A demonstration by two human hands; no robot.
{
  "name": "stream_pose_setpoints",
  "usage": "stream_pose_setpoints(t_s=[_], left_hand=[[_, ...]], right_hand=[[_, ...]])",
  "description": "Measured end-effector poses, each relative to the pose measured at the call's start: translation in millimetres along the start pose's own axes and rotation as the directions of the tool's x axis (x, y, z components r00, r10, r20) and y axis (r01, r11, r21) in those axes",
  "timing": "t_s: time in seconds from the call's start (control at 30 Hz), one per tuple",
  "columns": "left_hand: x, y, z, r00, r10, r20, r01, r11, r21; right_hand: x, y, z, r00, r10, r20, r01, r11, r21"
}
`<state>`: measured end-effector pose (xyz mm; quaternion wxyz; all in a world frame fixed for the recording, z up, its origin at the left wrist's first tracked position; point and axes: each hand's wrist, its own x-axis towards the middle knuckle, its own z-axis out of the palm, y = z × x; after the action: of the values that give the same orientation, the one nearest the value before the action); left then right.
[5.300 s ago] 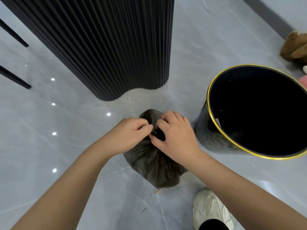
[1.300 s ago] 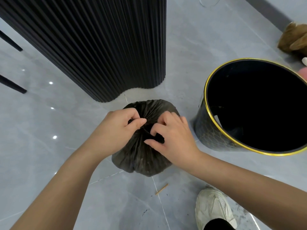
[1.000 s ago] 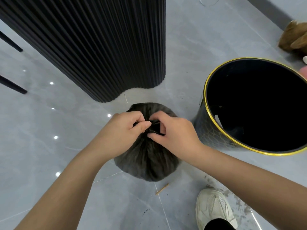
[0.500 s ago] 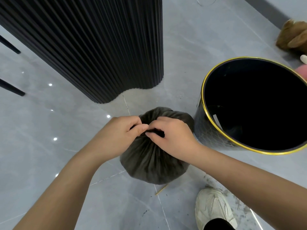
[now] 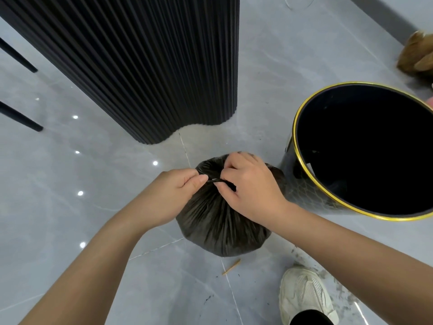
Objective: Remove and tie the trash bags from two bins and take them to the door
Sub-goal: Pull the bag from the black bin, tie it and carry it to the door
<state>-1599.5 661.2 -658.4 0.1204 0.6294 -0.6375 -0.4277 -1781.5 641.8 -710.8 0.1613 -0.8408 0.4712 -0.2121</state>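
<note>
A full dark trash bag sits on the grey tile floor, its top gathered into pleats. My left hand pinches a thin twisted strand of the bag's top and holds it taut to the left. My right hand grips the gathered neck right beside it, fingers curled over the knot area, which they hide. To the right stands a black bin with a gold rim, with no bag in it.
A black fluted column base rises just behind the bag. Two thin black furniture legs stand at far left. A white shoe is at lower right, a small wooden stick lies by the bag, and a brown plush object is at far right.
My hands have drawn slightly apart, and a thin strand of the bag is now stretched between them. The bag has shifted a little on the floor during the tying.
</note>
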Motion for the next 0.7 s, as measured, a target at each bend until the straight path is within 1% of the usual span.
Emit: stream_pose_setpoints(t_s=[0.03,0.13,0.17,0.2,0.23,0.27,0.33,0.37,0.4,0.43,0.47,0.57,0.6,0.63,0.67,0.7], left_hand=[[-0.2,-2.9,1.2,1.0,-0.015,-0.01,0.015,1.0,0.008],[-0.1,-14.6,7.6,0.998,-0.058,-0.016,0.058,0.997,0.041],[-0.2,-17.7,10.1,0.998,-0.067,-0.008,0.068,0.997,0.03],[-0.6,-19.1,13.1,0.996,-0.084,0.009,0.084,0.996,-0.016],[-0.9,-20.2,16.3,0.993,-0.111,0.039,0.115,0.986,-0.117],[-0.7,-20.1,19.7,0.985,-0.147,0.086,0.164,0.951,-0.261],[-0.9,-19.8,25.1,0.959,-0.198,0.2,0.276,0.802,-0.529],[-0.8,-21.4,26.5,0.949,-0.206,0.238,0.312,0.726,-0.613],[-0.2,-24.0,26.8,0.942,-0.214,0.26,0.335,0.673,-0.66],[0.0,-26.0,25.9,0.934,-0.223,0.279,0.356,0.641,-0.679],[0.3,-28.0,24.9,0.923,-0.235,0.304,0.383,0.622,-0.683],[-1.0,-24.5,27.5,0.888,-0.272,0.371,0.459,0.592,-0.663],[-2.1,-22.0,31.8,0.893,-0.276,0.355,0.448,0.619,-0.645],[-2.8,-21.2,38.4,0.917,-0.269,0.293,0.396,0.695,-0.6],[-3.8,-21.5,45.7,0.952,-0.238,0.192,0.303,0.81,-0.502],[-4.9,-24.3,51.9,0.983,-0.173,0.066,0.185,0.925,-0.332]], right_hand=[[1.6,0.7,1.5,1.0,0.017,0.025,-0.018,0.999,0.03],[4.2,1.5,4.6,0.984,0.132,0.121,-0.15,0.976,0.156],[4.5,1.5,5.3,0.979,0.155,0.131,-0.176,0.969,0.175],[4.4,1.8,5.8,0.978,0.165,0.126,-0.186,0.965,0.182],[3.9,2.5,6.5,0.98,0.168,0.11,-0.187,0.962,0.197],[3.2,3.6,7.5,0.981,0.169,0.093,-0.187,0.955,0.23],[1.5,7.4,11.1,0.981,0.173,0.083,-0.191,0.928,0.321],[0.4,10.0,13.5,0.981,0.175,0.086,-0.194,0.916,0.351],[-0.5,12.0,15.4,0.98,0.175,0.094,-0.198,0.912,0.36],[-0.9,13.2,16.2,0.98,0.171,0.102,-0.197,0.915,0.353],[-1.2,13.8,16.8,0.98,0.164,0.109,-0.191,0.925,0.328],[0.5,11.7,15.6,0.984,0.137,0.112,-0.155,0.971,0.181],[2.2,11.4,14.6,0.983,0.148,0.111,-0.164,0.975,0.152],[4.7,11.8,13.3,0.978,0.176,0.117,-0.192,0.971,0.144],[7.8,13.2,11.7,0.966,0.22,0.134,-0.24,0.959,0.152],[11.7,15.3,9.7,0.947,0.276,0.167,-0.302,0.939,0.166]])
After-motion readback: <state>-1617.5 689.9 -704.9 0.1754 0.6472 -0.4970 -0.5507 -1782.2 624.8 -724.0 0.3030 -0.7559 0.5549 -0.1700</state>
